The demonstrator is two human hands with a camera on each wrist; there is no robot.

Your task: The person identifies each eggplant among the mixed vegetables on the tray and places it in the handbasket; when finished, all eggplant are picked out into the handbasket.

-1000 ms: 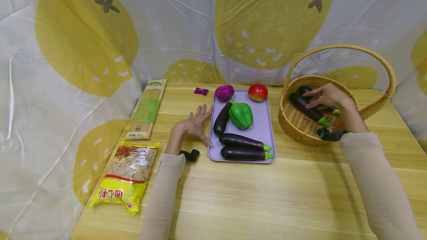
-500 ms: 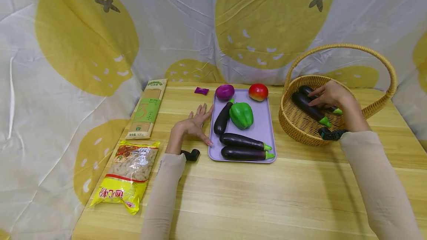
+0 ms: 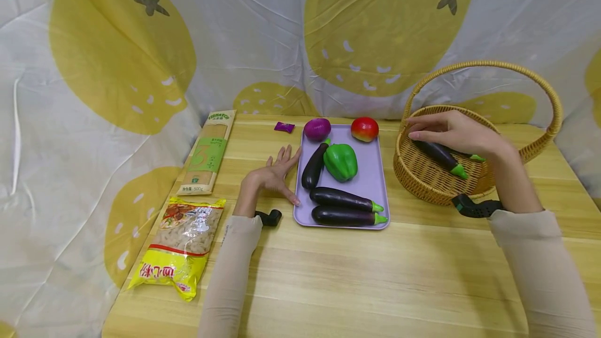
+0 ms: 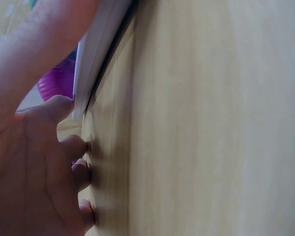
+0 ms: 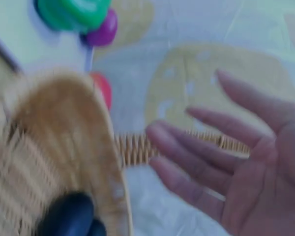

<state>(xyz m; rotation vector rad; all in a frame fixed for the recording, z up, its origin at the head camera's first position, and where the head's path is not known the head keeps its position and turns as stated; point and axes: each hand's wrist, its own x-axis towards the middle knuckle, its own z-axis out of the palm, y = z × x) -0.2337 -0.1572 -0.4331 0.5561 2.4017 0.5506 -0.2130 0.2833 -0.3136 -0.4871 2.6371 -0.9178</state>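
Note:
My left hand rests with spread fingers at the left edge of the lilac tray; in the left wrist view its fingertips touch the table and the tray's side. On the tray lie a green bell pepper, three eggplants, one of them a front eggplant, a purple onion-like vegetable and a red round fruit. My right hand is over the wicker basket, fingers extended and holding nothing. Beneath it in the basket lie two eggplants, one eggplant partly covered by the hand.
The basket's tall handle arches behind the right hand. At the left lie a pack of noodles and a yellow bag of dry food. A small purple wrapped candy lies behind the tray's left corner. A lemon-print cloth hangs behind.
My right hand has let go of the eggplant in the basket and lifted, its fingers straightening. The left hand and the tray's contents stay as they were.

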